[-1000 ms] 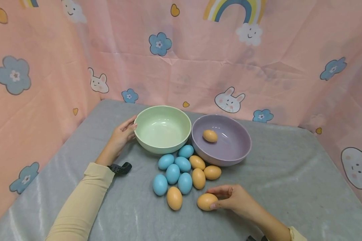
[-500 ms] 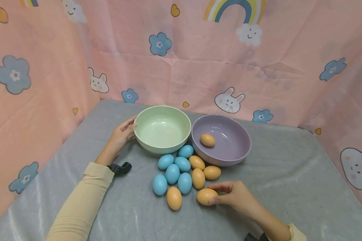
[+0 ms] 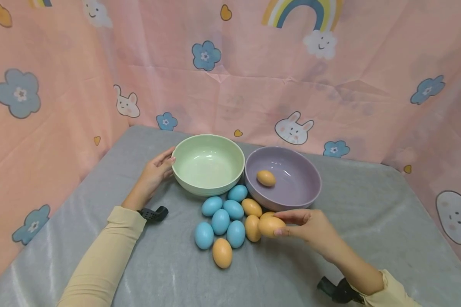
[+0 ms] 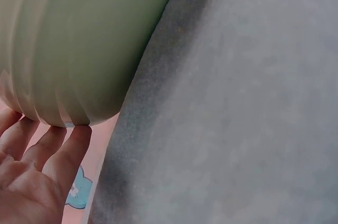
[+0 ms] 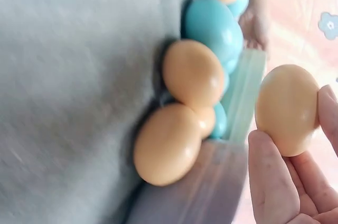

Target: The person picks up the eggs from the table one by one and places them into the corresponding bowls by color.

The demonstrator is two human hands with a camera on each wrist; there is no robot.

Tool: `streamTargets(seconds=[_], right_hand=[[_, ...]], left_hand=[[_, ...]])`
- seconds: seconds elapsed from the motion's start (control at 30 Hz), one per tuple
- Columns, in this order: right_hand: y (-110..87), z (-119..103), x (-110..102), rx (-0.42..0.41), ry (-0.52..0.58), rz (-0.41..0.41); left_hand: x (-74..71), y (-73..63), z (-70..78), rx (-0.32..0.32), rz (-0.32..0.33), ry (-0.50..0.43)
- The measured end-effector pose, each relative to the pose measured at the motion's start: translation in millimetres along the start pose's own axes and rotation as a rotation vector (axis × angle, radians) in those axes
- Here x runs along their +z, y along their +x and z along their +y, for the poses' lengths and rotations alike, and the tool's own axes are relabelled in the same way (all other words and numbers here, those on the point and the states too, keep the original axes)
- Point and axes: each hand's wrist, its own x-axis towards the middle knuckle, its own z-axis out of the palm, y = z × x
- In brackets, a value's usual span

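My right hand [image 3: 311,228] pinches an orange-tan egg [image 3: 272,227] between thumb and fingers. In the right wrist view this egg [image 5: 288,110] is raised clear of the table, apart from the others. It overlaps another orange egg [image 3: 268,214] in the head view. My left hand [image 3: 155,170] touches the left side of the pale green bowl [image 3: 208,183], fingers extended. Its fingertips [image 4: 79,134] rest on the bowl's outer wall in the left wrist view. To the right stands a purple bowl [image 3: 292,187] with one orange egg [image 3: 266,178] inside.
Several blue eggs [image 3: 220,221] lie grouped in front of the bowls. Beside them are orange eggs [image 3: 252,228], and one orange egg [image 3: 222,253] sits nearest the front. Grey cloth [image 3: 169,264] covers the table. A pink printed curtain [image 3: 246,94] rises behind it.
My right hand has lifted the orange egg off the cloth and carried it forward, toward the purple bowl. My left hand stays at the green bowl. The egg inside the purple bowl has rolled slightly.
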Motion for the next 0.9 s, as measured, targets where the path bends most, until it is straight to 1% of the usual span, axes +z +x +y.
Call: streamTargets(seconds=[0.2, 0.4, 0.53, 0.73, 0.9], right_hand=[[7.0, -8.8, -12.2, -0.016, -0.01, 0.04], [13.1, -13.6, -23.8, 0.001, -0.06, 0.099], [17.2, -17.4, -30.5, 0.02, -0.069, 0.128], [23.3, -19.2, -38.1, 0.047, -0.079, 0.144], [28.9, -19.4, -42.3, 0.036, -0.113, 0.158]], left_hand=[[0.6, -0.3, 0.5, -0.002, -0.003, 0.01], [1.1, 0.2, 0.1, -0.003, 0.002, 0.003], [-0.8, -1.1, -0.4, -0.005, 0.008, 0.003], [-0.9, -2.3, 1.8, -0.003, 0.003, -0.001], [1.1, -1.7, 3.1, -0.009, 0.002, 0.002]])
